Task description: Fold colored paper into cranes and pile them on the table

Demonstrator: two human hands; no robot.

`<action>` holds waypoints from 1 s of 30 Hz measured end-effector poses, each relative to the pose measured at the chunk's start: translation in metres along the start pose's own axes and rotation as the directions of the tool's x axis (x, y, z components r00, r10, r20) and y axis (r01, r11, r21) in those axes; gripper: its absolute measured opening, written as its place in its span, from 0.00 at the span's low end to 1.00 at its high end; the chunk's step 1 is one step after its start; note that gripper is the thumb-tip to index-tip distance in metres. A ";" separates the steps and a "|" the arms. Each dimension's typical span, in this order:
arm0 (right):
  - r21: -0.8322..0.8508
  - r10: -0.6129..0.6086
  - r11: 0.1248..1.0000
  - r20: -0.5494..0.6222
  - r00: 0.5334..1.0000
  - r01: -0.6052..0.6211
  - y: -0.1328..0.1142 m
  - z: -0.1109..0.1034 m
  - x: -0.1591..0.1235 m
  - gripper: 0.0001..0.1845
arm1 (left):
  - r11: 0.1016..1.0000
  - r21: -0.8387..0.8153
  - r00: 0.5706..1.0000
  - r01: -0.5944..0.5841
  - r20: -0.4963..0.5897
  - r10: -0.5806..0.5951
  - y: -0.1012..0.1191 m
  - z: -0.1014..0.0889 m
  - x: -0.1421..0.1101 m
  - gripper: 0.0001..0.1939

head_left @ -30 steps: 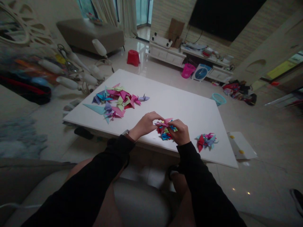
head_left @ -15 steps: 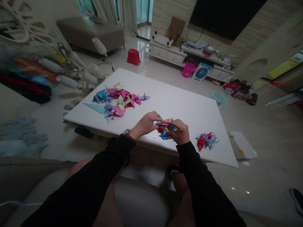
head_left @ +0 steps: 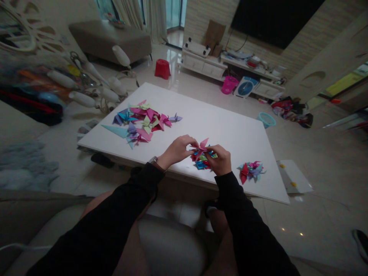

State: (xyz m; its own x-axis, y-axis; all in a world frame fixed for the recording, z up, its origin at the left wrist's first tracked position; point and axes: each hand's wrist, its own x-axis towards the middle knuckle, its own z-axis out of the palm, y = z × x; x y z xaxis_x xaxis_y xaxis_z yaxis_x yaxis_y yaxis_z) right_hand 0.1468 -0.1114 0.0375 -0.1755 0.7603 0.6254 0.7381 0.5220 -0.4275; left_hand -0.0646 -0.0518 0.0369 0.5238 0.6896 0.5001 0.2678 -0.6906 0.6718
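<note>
Between my two hands, above the near edge of the white table (head_left: 221, 126), is a pink paper crane (head_left: 203, 145) with one wing pointing up. My left hand (head_left: 181, 150) pinches its left end, and my right hand (head_left: 220, 158) grips its right side with thumb and fingers. Just below the crane lies a small pile of blue, red and green folded paper (head_left: 202, 165), partly hidden by my hands. To the left rests a large heap of paper cranes (head_left: 148, 115) in pink, green, blue and purple. A smaller group of cranes (head_left: 251, 171) lies right of my right hand.
White curved lamp arms (head_left: 83, 99) stand close to the table's left edge. A red stool (head_left: 162, 69), a pink bin (head_left: 229, 84) and a blue basket (head_left: 266, 120) are on the floor beyond. A white board (head_left: 294, 177) sits beside the right edge.
The pink crane has turned in my fingers, so its upper wing now stands up more plainly. My right hand has shifted slightly right; the paper piles stay put.
</note>
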 end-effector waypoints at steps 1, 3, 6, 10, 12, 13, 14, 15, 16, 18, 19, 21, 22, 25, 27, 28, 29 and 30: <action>-0.003 0.009 1.000 0.006 1.000 -0.009 0.000 0.000 0.000 0.06 | 1.000 0.006 1.000 -0.007 0.009 0.007 0.000 0.000 0.000 0.04; -0.006 0.017 1.000 0.018 1.000 -0.017 0.000 0.000 0.000 0.06 | 1.000 0.019 0.999 -0.020 0.027 0.019 -0.001 -0.001 0.000 0.03; 0.013 0.021 1.000 0.035 0.999 -0.022 -0.002 -0.003 0.002 0.11 | 0.998 0.056 0.999 -0.023 0.034 0.021 -0.002 -0.002 0.000 0.02; 0.053 0.040 0.998 0.019 0.999 -0.041 -0.008 -0.007 0.004 0.13 | 0.990 0.137 0.997 -0.036 0.068 0.027 -0.004 -0.002 -0.002 0.03; 0.057 -0.004 0.998 0.059 0.998 0.000 -0.011 -0.007 0.005 0.10 | 0.984 0.167 0.994 -0.059 0.104 0.042 -0.004 -0.001 -0.003 0.02; 0.051 -0.035 0.998 0.088 0.995 0.031 -0.012 -0.006 0.005 0.08 | 0.982 0.177 0.992 -0.069 0.117 0.048 -0.004 0.000 -0.003 0.02; 0.039 -0.062 0.998 0.113 0.992 0.058 -0.011 -0.004 0.005 0.07 | 0.980 0.186 0.990 -0.075 0.129 0.051 -0.004 0.001 -0.004 0.02; 0.027 -0.081 0.997 0.132 0.988 0.079 -0.010 -0.003 0.004 0.06 | 0.978 0.193 0.990 -0.076 0.136 0.050 -0.003 0.002 -0.004 0.02; 0.015 -0.091 0.996 0.141 0.986 0.089 -0.008 -0.001 0.003 0.06 | 0.978 0.194 0.989 -0.071 0.139 0.044 -0.003 0.002 -0.003 0.02; -0.005 -0.091 0.996 0.136 0.987 0.093 -0.004 0.002 0.002 0.06 | 0.986 0.161 0.990 -0.047 0.137 0.025 -0.002 0.001 -0.003 0.02; -0.011 -0.086 0.996 0.128 0.988 0.088 -0.002 0.002 0.002 0.06 | 0.993 0.119 0.992 -0.025 0.130 0.010 -0.002 -0.001 -0.002 0.03; -0.010 -0.068 0.998 0.101 0.993 0.069 0.001 0.001 0.002 0.06 | 0.998 -0.009 0.993 0.063 0.099 -0.062 -0.003 -0.005 -0.001 0.11; 0.000 -0.054 0.999 0.084 0.995 0.054 0.001 0.000 0.002 0.07 | 0.987 -0.085 0.989 0.135 0.079 -0.129 -0.005 -0.007 0.000 0.15; 0.063 -0.015 0.998 0.041 0.999 0.013 0.000 -0.004 0.003 0.08 | 0.871 -0.326 0.928 0.368 0.063 -0.368 -0.010 -0.008 0.002 0.15; 0.107 -0.008 0.994 0.027 1.000 0.005 -0.003 -0.006 0.004 0.07 | 0.758 -0.474 0.883 0.448 0.098 -0.460 -0.010 -0.006 0.003 0.10; 0.123 -0.010 0.992 0.025 1.000 0.007 -0.004 -0.007 0.004 0.07 | 0.713 -0.531 0.872 0.459 0.115 -0.476 -0.009 -0.004 0.004 0.11; 0.134 -0.012 0.991 0.027 1.000 0.009 -0.005 -0.007 0.005 0.07 | 0.683 -0.572 0.870 0.455 0.122 -0.478 -0.007 -0.002 0.004 0.12; 0.140 -0.015 0.990 0.032 0.999 0.010 -0.005 -0.007 0.005 0.08 | 0.669 -0.597 0.874 0.442 0.120 -0.471 -0.005 0.000 0.005 0.13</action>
State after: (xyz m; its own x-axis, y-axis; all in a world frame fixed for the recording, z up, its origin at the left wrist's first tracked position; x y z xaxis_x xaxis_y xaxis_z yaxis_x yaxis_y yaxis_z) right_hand 0.1465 -0.1131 0.0470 -0.2075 0.7645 0.6104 0.6374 0.5790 -0.5085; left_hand -0.0633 -0.0451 0.0355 0.4283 0.9019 0.0553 -0.0721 -0.0269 0.9970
